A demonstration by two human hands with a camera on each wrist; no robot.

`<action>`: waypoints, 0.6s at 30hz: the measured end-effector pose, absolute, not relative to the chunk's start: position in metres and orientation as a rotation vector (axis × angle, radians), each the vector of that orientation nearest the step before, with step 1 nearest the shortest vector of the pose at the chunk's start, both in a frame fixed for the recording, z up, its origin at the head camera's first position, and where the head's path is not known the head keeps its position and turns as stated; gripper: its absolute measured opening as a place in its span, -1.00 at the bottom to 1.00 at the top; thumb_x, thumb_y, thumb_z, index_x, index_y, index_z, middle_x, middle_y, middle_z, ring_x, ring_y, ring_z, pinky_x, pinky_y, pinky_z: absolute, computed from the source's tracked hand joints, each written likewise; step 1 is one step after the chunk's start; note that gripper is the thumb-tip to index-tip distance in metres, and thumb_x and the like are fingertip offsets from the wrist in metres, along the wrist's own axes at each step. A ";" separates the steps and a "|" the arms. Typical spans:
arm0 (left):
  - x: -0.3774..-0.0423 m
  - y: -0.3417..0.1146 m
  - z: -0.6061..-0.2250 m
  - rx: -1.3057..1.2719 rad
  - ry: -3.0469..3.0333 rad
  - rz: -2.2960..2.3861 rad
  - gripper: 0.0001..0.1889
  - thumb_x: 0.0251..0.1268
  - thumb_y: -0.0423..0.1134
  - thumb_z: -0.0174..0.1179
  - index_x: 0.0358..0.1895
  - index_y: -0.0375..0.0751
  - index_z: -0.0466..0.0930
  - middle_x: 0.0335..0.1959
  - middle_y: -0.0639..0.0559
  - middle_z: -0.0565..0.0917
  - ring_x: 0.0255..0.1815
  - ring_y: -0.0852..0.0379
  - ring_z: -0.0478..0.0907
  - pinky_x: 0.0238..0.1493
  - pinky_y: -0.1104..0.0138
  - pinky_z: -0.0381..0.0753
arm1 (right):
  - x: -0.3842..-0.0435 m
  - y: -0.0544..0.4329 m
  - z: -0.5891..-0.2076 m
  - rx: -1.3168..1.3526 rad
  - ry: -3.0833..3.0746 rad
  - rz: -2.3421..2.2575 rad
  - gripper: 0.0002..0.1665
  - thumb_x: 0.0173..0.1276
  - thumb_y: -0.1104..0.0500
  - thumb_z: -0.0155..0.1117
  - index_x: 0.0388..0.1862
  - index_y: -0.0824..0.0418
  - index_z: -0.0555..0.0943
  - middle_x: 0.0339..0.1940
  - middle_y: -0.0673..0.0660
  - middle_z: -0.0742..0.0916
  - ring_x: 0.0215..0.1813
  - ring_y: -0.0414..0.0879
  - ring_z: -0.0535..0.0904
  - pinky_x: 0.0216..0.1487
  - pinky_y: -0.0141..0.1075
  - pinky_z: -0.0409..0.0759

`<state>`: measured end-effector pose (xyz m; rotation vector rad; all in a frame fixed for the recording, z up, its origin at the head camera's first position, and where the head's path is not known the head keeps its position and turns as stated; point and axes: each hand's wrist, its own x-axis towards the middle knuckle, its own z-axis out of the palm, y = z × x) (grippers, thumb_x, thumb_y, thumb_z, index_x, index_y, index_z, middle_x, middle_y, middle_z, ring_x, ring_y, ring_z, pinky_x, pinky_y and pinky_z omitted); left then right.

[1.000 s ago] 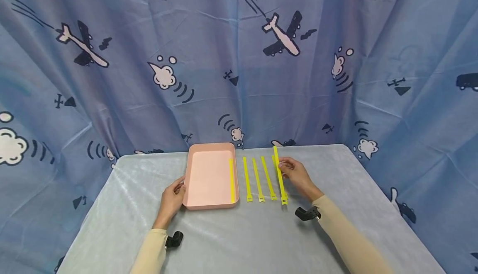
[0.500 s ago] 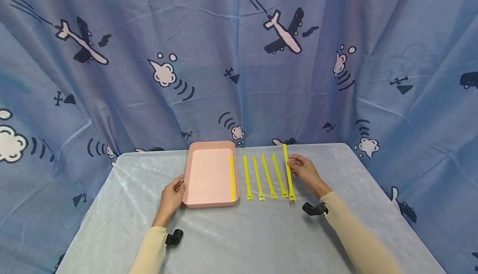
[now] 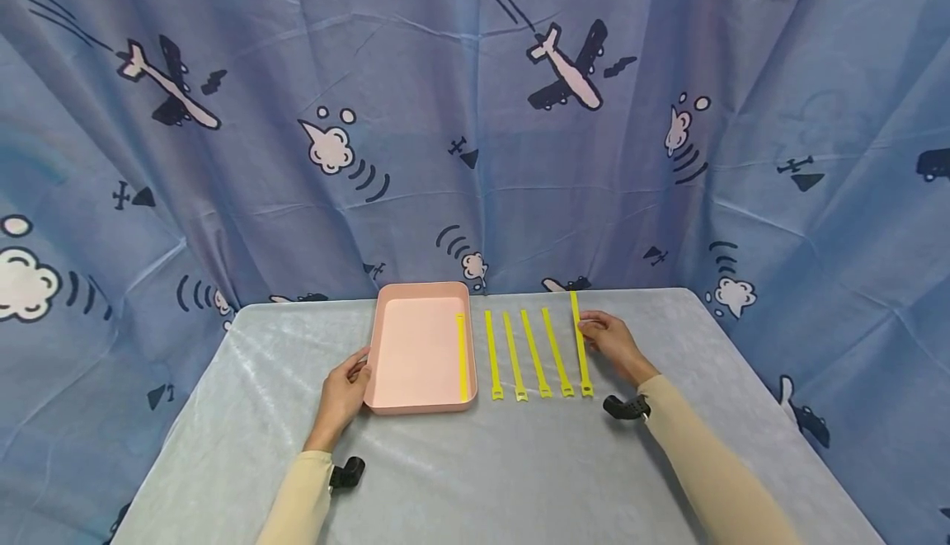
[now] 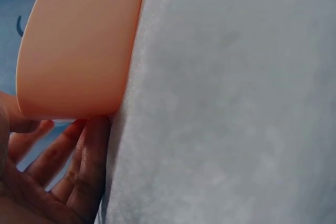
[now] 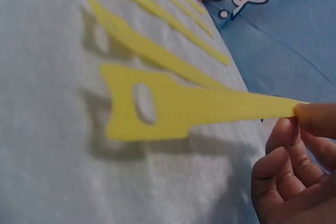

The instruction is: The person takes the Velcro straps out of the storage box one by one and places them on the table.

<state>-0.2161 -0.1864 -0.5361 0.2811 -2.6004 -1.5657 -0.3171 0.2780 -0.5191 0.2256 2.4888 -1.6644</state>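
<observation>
A yellow cable tie point(image 3: 581, 347), a flat strap with a slotted head, is pinched between the thumb and fingers of my right hand point(image 3: 612, 343). In the right wrist view its wide head point(image 5: 170, 103) hangs just over the cloth and casts a shadow. Several similar yellow ties point(image 3: 533, 355) lie side by side to its left. Another tie point(image 3: 462, 359) lies inside the pink tray point(image 3: 416, 406), along its right wall. My left hand point(image 3: 340, 401) rests at the tray's left side. In the left wrist view, its extended fingers point(image 4: 94, 156) touch the tray's outer wall point(image 4: 79, 51).
A pale grey cloth point(image 3: 475, 479) covers the table. Behind it hangs a blue curtain point(image 3: 416, 116) printed with airplanes and clouds. Black wrist cameras point(image 3: 626, 407) sit on both forearms.
My right hand has carried the pinched tie rightward, away from the row, and its head has dropped closer to the cloth. The left hand and tray stay put.
</observation>
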 end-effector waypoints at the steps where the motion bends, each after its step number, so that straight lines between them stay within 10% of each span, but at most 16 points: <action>1: -0.216 -0.186 -0.536 0.281 -2.599 -1.566 -0.56 0.50 -0.25 0.01 0.40 -0.13 0.42 0.21 -0.28 0.60 0.16 -0.12 0.59 0.13 0.06 0.58 | -0.318 0.278 -0.520 0.233 2.487 -1.663 -0.55 0.52 0.12 0.09 0.30 0.26 0.44 -0.12 0.02 0.67 -0.21 -0.21 0.52 -0.21 -0.36 0.53; 18: -0.217 -0.186 -0.535 0.284 -2.603 -1.549 -0.56 0.50 -0.25 0.01 0.39 -0.13 0.42 0.21 -0.29 0.60 0.15 -0.12 0.59 0.11 0.08 0.60 | -0.329 0.281 -0.532 0.264 2.532 -1.543 -0.59 0.49 0.15 0.13 0.25 0.26 0.47 -0.27 -0.05 0.66 -0.33 -0.20 0.49 -0.37 -0.38 0.46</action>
